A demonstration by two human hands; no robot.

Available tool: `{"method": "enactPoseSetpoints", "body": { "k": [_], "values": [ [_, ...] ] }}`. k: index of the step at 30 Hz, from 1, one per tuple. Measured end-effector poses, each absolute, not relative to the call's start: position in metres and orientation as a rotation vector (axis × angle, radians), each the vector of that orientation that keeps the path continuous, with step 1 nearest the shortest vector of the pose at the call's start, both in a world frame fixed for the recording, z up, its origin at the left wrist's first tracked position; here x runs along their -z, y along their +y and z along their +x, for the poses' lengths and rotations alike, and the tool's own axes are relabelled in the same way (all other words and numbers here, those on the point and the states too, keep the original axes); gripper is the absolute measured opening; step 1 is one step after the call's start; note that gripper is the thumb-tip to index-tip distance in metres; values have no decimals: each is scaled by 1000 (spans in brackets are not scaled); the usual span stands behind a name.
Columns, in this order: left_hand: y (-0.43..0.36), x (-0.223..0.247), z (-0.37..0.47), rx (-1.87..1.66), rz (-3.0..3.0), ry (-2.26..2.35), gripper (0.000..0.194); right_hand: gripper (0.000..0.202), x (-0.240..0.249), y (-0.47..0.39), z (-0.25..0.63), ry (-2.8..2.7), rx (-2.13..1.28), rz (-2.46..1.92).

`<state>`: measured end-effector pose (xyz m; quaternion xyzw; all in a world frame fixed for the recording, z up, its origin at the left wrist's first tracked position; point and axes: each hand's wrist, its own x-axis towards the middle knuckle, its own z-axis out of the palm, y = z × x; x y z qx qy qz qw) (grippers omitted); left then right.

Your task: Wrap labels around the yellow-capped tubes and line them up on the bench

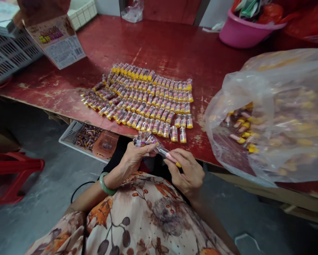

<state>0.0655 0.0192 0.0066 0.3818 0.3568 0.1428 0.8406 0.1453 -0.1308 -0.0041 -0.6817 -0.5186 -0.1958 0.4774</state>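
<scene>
- Yellow-ended tube [163, 151], clear with a pink part inside, is above the person's lap, just before the near edge of the red surface [169, 46].
- Right hand [186, 170] grips this tube near its yellow end, with thumb and fingers closed.
- Left hand [134, 154] pinches a bunch of clear printed pieces [145, 139], at the other end of the tube; how many pieces, I cannot tell.
- Many small tubes [155, 126] stand close together in rows on the middle of the surface, and they take the space directly in front of the hands.
- Large plastic bag [281, 106] blocks the right side and hangs over the near edge; its mouth shows pink and yellow pieces.
- Pink basin [243, 32], full of bags, is behind it.
- Printed box [64, 46], tilted, and a slotted crate [2, 56] occupy the left side.
- White basket [68, 136] with small wrapped pieces is below the edge of the surface, partly hidden by it.
- Red stool [12, 166] stands on the floor at the left.
</scene>
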Motion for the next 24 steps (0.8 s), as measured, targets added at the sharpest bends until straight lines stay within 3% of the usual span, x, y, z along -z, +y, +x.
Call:
{"method": "enactPoseSetpoints", "body": {
  "k": [4,11,18,24],
  "values": [
    [19,-3,67,-332,833,760,35,37,10,-130,140,-1253,481,-1652],
    [19,4,66,-403,941,722,30,16,16,-126,138,-953,328,-1666],
    [18,8,67,-376,886,763,30,42,29,-124,134,-1072,466,-1590],
    [18,12,65,-391,882,771,32,20,28,-127,132,-744,153,-1554]
  ]
}}
